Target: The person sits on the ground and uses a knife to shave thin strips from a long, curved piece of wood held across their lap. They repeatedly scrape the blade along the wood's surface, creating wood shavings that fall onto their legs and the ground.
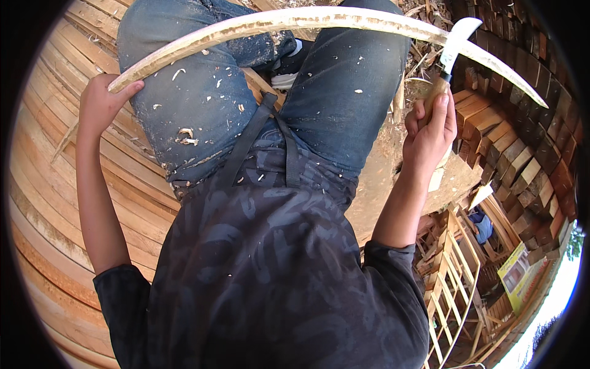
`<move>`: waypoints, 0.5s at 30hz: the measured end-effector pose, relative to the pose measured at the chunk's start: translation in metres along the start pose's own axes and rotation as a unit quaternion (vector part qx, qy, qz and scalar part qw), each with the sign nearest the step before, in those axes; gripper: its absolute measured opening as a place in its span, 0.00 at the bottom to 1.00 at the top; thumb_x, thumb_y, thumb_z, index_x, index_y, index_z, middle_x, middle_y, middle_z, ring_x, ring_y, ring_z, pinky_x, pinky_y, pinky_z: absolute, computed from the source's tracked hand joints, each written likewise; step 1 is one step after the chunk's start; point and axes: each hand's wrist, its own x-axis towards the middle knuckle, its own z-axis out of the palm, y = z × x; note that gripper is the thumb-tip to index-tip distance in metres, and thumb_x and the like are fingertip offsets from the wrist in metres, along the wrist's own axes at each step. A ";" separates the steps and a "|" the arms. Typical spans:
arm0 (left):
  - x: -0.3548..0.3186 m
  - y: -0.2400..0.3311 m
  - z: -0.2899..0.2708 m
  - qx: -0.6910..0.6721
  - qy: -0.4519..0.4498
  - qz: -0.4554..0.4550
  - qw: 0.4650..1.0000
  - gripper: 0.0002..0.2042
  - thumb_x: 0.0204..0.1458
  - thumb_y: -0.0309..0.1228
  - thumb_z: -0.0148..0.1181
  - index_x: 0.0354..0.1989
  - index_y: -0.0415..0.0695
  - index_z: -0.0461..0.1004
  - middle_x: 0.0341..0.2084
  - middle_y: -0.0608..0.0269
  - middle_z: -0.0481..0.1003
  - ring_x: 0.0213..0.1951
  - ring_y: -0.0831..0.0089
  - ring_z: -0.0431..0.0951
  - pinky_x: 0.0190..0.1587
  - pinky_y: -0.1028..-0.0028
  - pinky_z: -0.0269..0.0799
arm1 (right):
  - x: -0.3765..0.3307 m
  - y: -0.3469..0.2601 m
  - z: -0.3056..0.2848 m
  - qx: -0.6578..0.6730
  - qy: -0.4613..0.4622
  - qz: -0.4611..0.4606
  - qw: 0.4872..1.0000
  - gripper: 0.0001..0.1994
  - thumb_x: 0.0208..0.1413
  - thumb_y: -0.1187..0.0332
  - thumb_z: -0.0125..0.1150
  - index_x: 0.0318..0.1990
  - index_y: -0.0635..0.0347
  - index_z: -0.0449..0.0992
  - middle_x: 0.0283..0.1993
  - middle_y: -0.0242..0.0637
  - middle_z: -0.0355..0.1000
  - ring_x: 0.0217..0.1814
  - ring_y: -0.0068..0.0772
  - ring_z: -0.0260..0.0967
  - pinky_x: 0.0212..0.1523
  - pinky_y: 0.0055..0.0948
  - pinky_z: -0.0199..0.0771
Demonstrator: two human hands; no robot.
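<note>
A long pale wooden strip with rough brownish patches along its side lies across above my thighs, looking bowed in this view. Near its left end my left hand is closed around it, and a thin tip pokes out beyond the fist. My right hand grips the light wooden handle of a knife, its thumb along the handle. The knife's broad, curved blade points up and overlaps the strip toward its right end. Whether blade and wood touch, I cannot tell.
Long planks are laid side by side on the left. Stacked cut timber rises at the right, above a slatted wooden frame and a yellow-green printed sign. Shavings cling to my jeans and litter the ground.
</note>
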 end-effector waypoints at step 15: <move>-0.001 -0.005 0.001 0.004 -0.007 0.010 1.000 0.28 0.40 0.56 0.62 0.23 0.36 0.78 0.13 0.54 0.72 0.20 0.65 0.74 0.27 0.68 0.66 | -0.012 -0.009 0.008 -0.127 -0.075 0.013 0.989 0.17 0.64 0.63 0.47 0.55 0.66 0.67 0.20 0.24 0.60 0.18 0.09 0.52 0.15 0.10 0.46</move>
